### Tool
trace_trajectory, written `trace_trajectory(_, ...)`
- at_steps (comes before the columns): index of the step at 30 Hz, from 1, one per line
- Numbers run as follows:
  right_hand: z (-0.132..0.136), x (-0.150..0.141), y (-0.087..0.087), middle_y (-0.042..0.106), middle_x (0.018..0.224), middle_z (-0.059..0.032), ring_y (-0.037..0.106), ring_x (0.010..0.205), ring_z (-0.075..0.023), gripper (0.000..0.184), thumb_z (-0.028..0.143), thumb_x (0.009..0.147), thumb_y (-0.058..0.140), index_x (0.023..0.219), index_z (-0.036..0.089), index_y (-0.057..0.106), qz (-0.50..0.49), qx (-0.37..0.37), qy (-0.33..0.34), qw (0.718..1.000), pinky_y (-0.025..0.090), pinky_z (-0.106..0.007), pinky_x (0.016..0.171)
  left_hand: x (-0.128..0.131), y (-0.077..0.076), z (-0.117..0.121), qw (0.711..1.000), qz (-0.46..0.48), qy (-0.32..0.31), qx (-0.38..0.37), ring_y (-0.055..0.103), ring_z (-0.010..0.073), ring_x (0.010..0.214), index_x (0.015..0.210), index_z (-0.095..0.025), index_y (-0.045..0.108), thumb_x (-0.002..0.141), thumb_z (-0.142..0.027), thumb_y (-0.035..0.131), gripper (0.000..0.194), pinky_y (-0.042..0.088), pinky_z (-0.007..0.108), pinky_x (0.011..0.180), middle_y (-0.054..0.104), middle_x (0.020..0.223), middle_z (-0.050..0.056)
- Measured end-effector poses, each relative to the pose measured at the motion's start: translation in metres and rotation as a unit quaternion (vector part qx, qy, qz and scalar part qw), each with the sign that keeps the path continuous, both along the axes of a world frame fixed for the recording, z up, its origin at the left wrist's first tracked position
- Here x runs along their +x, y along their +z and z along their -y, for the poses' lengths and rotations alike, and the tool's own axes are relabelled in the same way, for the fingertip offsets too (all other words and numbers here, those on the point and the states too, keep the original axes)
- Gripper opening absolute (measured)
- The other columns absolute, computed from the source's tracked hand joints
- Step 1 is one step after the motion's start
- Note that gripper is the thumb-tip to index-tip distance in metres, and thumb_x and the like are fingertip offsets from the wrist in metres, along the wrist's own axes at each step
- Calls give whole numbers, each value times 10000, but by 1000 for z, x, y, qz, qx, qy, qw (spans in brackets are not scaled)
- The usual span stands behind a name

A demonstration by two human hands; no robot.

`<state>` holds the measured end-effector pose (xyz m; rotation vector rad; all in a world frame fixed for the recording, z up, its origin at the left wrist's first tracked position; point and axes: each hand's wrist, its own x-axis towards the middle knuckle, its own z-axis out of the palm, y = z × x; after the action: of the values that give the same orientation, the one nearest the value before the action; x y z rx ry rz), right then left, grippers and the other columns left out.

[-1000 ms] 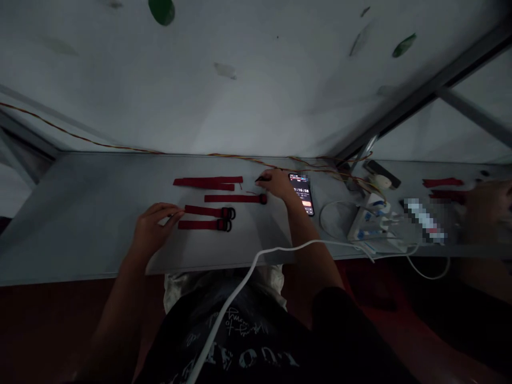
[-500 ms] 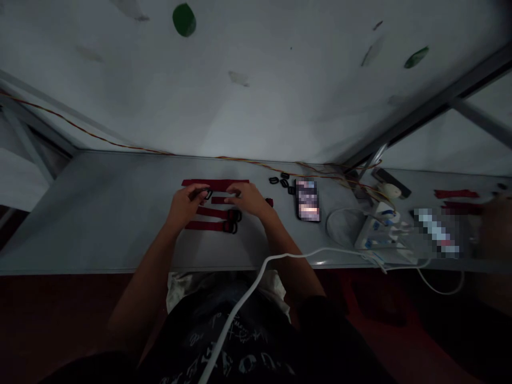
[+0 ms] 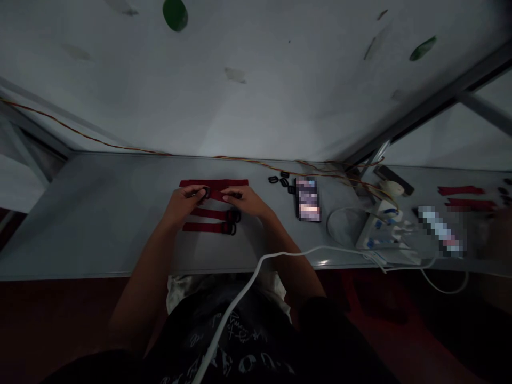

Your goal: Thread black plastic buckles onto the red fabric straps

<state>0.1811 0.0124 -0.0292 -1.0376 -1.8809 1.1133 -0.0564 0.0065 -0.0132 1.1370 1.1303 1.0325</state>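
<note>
My left hand [image 3: 184, 204] is closed, pinching a small black buckle [image 3: 207, 192] between thumb and fingers. Facing it, my right hand [image 3: 245, 201] grips a red strap [image 3: 216, 196] that spans the gap between the hands. Whether the strap passes through the buckle, I cannot tell. Just below lie two more red straps, an upper one [image 3: 209, 214] and a lower one [image 3: 202, 227], each with black hardware [image 3: 229, 228] at its right end. Behind my hands, another red strap [image 3: 232, 182] lies along the table, partly covered by my fingers.
Several loose black buckles [image 3: 284, 182] lie beside a phone [image 3: 308, 200]. A white power strip [image 3: 378, 226] with plugs stands to the right. A white cable [image 3: 262, 261] crosses in front of my right forearm. At far right, a blurred person's hand [image 3: 500, 234] is near red straps [image 3: 470, 204].
My right hand came left from beside the phone and now grips a red strap. My left hand moved up and right, taking the black buckle. The strap has been lifted toward it.
</note>
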Motion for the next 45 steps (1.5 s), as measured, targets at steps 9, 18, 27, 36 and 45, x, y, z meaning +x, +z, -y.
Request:
trace_trajectory(9, 5, 2, 8, 792, 977, -47, 692, 880, -186, 371, 504, 908, 681, 1050, 180, 790, -62, -46, -3, 997, 511, -294, 803, 13, 10, 3, 990, 99, -35, -91, 654, 107, 689, 938, -164, 794, 650, -443, 945, 429, 562, 260, 719, 741, 867, 33)
trace_trajectory(18, 5, 11, 8, 808, 1069, -56, 723, 972, -207, 346, 488, 876, 720, 1053, 204, 805, -91, -60, 8, 994, 540, -331, 893, 13, 15, 4, 985, 93, -59, -134, 668, 97, 662, 943, -164, 794, 650, -405, 953, 412, 577, 235, 685, 728, 834, 19)
trace_trajectory(27, 8, 8, 10, 787, 963, -48, 703, 865, -174, 411, 514, 874, 725, 1110, 179, 760, -116, -83, 16, 990, 546, -296, 808, 27, 16, 5, 990, 53, -60, -114, 709, 131, 700, 931, -185, 795, 598, -358, 930, 398, 609, 279, 731, 767, 919, 31)
trace_trajectory(36, 10, -4, 16, 700, 1158, -76, 642, 1127, -223, 300, 524, 892, 730, 966, 237, 777, -52, 97, -102, 989, 501, -392, 1031, 41, 7, -2, 994, -65, -74, 35, 699, 169, 686, 972, -158, 786, 766, -469, 803, 372, 582, 302, 719, 770, 835, 52)
trace_trajectory(45, 25, 10, 39, 795, 953, -40, 697, 779, -157, 189, 355, 911, 700, 992, 206, 783, -2, 4, -189, 982, 535, -288, 768, 54, -4, -12, 981, -179, -49, 62, 716, 203, 714, 928, -163, 795, 792, -441, 755, 313, 570, 316, 693, 788, 845, 81)
